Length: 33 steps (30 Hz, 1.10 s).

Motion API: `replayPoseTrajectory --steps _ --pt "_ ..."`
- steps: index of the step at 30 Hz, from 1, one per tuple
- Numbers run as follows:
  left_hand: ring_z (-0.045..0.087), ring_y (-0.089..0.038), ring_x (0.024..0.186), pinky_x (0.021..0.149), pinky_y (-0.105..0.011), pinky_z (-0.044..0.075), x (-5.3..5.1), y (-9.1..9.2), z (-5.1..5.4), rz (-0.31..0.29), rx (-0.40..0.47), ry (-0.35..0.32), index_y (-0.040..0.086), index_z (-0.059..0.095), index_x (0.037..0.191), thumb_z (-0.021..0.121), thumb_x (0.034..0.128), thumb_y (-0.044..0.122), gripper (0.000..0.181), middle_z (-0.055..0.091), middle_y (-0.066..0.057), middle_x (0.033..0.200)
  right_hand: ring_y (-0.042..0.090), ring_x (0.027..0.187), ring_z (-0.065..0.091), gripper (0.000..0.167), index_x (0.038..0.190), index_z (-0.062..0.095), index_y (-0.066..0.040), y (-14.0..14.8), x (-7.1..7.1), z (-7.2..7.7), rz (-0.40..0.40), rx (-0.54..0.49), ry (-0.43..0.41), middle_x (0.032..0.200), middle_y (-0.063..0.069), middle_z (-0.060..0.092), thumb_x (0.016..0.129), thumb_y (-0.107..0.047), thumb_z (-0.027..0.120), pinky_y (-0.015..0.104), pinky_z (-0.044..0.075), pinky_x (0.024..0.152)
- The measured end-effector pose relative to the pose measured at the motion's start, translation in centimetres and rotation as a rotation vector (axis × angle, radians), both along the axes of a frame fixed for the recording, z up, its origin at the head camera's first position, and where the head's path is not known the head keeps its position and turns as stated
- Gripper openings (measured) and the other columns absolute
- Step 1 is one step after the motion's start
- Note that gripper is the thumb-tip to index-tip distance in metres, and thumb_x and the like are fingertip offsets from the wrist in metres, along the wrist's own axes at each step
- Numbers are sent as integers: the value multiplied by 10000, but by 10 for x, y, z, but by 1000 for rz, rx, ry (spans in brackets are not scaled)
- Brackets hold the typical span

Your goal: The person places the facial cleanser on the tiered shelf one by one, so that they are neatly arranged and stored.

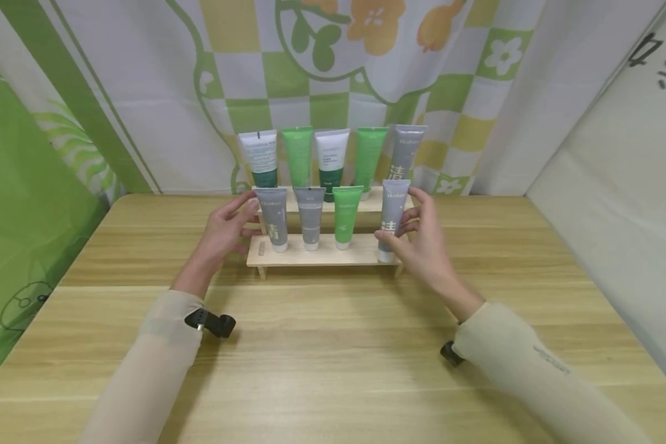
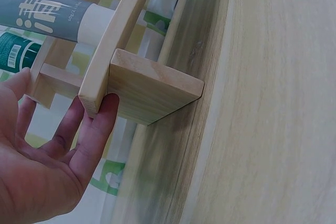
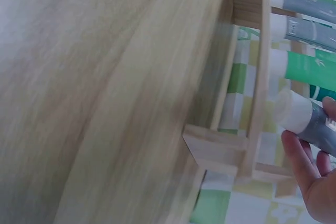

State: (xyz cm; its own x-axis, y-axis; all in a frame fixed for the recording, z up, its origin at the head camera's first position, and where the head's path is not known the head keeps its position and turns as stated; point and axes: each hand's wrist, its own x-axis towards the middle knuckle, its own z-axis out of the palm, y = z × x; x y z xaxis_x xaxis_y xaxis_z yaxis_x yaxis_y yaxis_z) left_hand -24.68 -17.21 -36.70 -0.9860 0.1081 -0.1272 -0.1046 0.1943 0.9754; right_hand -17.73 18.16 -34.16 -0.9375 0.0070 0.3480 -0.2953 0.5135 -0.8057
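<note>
My right hand (image 1: 422,240) pinches a grey squeeze tube (image 1: 394,209) between thumb and fingers, at the right end of the lower shelf. Its white cap (image 3: 294,111) points down, tilted; contact with the shelf cannot be told. At the left end of a two-tier wooden rack (image 1: 333,256), my left hand (image 1: 227,228) holds the frame, fingertips against the shelf ends in the left wrist view. The lower shelf bears two more grey tubes, one at the left end (image 1: 273,219) and one beside it (image 1: 311,219), then a green tube (image 1: 346,216), all caps down.
Along the upper shelf stand several tubes: a white-and-green one (image 1: 261,157), a green one (image 1: 298,154), another white-and-green one (image 1: 331,160), another green one (image 1: 370,157) and a grey one (image 1: 407,148). A patterned curtain (image 1: 366,86) hangs behind the wooden table (image 1: 322,351).
</note>
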Motion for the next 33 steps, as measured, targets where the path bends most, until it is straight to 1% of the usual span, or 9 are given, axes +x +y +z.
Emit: replayPoseTrajectory --steps 4,7,11,14,20,23,27,31,33 --pt "629 -376 1155 691 -399 574 0 1 1 -1 -4 -3 357 374 1558 562 964 590 665 574 -180 1352 265 868 603 913 1507 256 -82 -8 -5 -5 -21 -6 59 1021 147 512 806 6 835 339 552 704" --pt "630 -373 1156 689 -396 570 0 1 1 -2 -5 -4 363 372 1557 561 963 594 665 573 -180 1358 279 873 590 884 1480 273 -66 -12 -8 -9 -39 6 108 1011 152 510 801 24 831 305 558 668" --pt "630 -372 1156 691 -400 572 0 0 0 -1 -2 1 363 372 1558 558 961 600 668 573 -181 1356 310 883 594 845 1452 279 -50 -15 -9 -14 -49 14 147 1015 166 508 809 28 821 342 575 697" --pt "631 -375 1155 690 -403 576 0 0 0 0 1 2 358 374 1558 558 964 594 665 574 -185 1352 305 896 593 819 1434 283 -54 -16 -9 -18 -53 11 168 1019 167 502 816 30 814 364 589 731" --pt "629 -382 1157 666 -392 579 -1 1 0 -3 13 6 355 387 1553 570 957 592 667 581 -189 1347 256 909 559 737 1367 318 -23 -18 -11 -27 -62 -35 229 1016 171 491 818 47 806 305 592 746" --pt "627 -381 1158 665 -387 577 -1 1 0 -6 14 8 355 384 1554 568 956 594 669 578 -184 1346 236 917 553 713 1347 321 -18 -19 -11 -29 -70 -55 232 1024 166 488 824 43 802 272 586 740" --pt "628 -378 1153 654 -373 571 -1 0 0 -8 10 13 364 384 1552 562 957 599 664 578 -180 1342 225 937 545 703 1334 318 -30 -19 -10 -30 -79 -86 199 1040 155 484 829 25 805 259 583 741" --pt "629 -380 1149 653 -372 569 -1 0 -1 -11 9 14 372 386 1549 565 953 604 664 580 -179 1338 217 942 539 681 1305 325 -29 -18 -11 -32 -81 -110 165 1046 148 484 829 15 810 270 585 741" --pt "628 -383 1149 654 -372 568 -1 0 -1 -12 10 15 372 387 1549 567 953 603 664 581 -180 1335 215 939 536 677 1295 328 -23 -17 -11 -32 -79 -117 153 1054 151 484 822 22 812 296 588 752"
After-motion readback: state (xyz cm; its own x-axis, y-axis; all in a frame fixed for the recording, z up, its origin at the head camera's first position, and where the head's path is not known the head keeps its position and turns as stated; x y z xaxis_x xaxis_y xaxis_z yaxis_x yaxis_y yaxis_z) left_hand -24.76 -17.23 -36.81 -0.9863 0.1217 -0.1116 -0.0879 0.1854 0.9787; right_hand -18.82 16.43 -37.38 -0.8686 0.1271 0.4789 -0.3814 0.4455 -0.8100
